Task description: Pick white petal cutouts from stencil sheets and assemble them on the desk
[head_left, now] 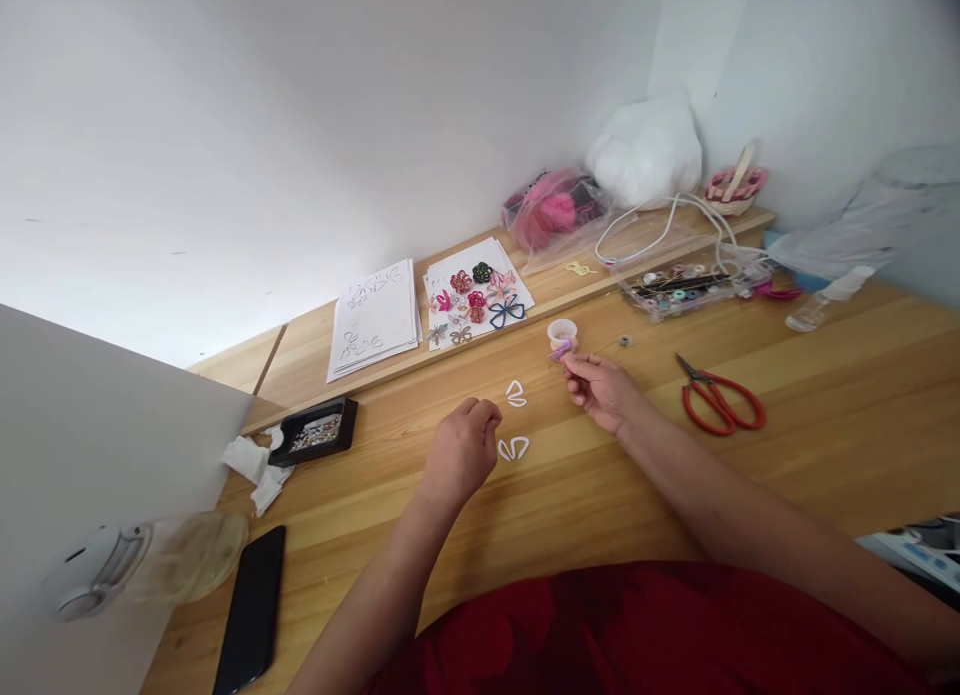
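Observation:
My right hand [598,387] pinches a small purple piece [561,349] between thumb and fingertips, just in front of a little white cup [562,331]. My left hand [463,445] hovers over the table with its fingers curled together; anything in them is hidden. Between the two hands lie white looped petal shapes, one group [515,393] farther off and another [514,448] beside my left fingers. A tiny spool-like item [624,342] rests to the right of the cup.
Red-handled scissors [724,400] lie at right, near a clear box of supplies [679,290] and a spray bottle [829,300]. At left are a black bead tray [346,427], a phone [252,610] and a clear jug [199,555]. Finished flowers [477,300] sit on paper on the raised ledge.

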The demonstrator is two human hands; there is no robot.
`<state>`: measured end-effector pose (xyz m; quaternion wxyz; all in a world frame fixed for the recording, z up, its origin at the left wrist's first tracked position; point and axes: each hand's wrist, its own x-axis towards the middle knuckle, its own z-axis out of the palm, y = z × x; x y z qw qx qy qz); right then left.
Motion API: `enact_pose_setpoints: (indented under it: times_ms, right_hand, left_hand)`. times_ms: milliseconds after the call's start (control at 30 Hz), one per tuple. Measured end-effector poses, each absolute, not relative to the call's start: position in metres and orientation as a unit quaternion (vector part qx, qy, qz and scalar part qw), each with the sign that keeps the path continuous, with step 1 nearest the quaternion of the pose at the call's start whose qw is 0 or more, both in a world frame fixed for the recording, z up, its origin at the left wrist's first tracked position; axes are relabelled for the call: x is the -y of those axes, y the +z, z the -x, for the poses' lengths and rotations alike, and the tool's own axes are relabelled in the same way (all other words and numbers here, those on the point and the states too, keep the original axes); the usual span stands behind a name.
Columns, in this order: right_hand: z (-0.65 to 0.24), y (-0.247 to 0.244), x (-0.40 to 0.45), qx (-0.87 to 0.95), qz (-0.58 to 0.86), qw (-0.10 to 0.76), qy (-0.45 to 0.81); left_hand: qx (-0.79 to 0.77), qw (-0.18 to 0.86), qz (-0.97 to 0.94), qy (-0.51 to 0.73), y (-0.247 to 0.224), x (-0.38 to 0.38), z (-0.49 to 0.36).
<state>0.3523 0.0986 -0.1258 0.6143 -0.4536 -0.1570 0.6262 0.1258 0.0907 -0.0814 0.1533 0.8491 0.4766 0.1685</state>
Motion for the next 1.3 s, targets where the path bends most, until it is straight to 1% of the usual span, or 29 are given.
enact_pose_setpoints:
  times_ms: [167,300,467,767,967,1133,1300]
  right_hand:
    - [-0.354,-0.125,-0.100,0.161,0.463,0.605,0.628]
    - [-0.355,-0.123,-0.100,0.166,0.466,0.594,0.635]
    - [-0.355,-0.122,-0.099,0.174,0.468,0.584,0.640]
    - [-0.353,-0.121,-0.099,0.181,0.469,0.578,0.642]
    - [-0.353,-0.121,-0.099,0.181,0.462,0.564,0.660]
    - [-0.346,-0.117,-0.093,0.209,0.449,0.526,0.692]
    - [-0.331,-0.115,-0.082,0.290,0.430,0.493,0.699]
  left_hand:
    - [-0.503,0.086,-0.851,0.121,-0.082,-0.094,-0.120]
    - [-0.532,0.065,-0.837,0.107,-0.079,-0.097,-0.116]
    - [-0.555,0.071,-0.822,0.108,-0.077,-0.102,-0.115]
    - [-0.534,0.105,-0.827,0.143,-0.083,-0.105,-0.117]
    - [-0.516,0.191,-0.809,0.205,-0.084,-0.105,-0.121]
    - [-0.528,0.339,-0.740,0.240,-0.082,-0.107,-0.134]
    - [-0.516,0.484,-0.659,0.255,-0.084,-0.112,-0.146]
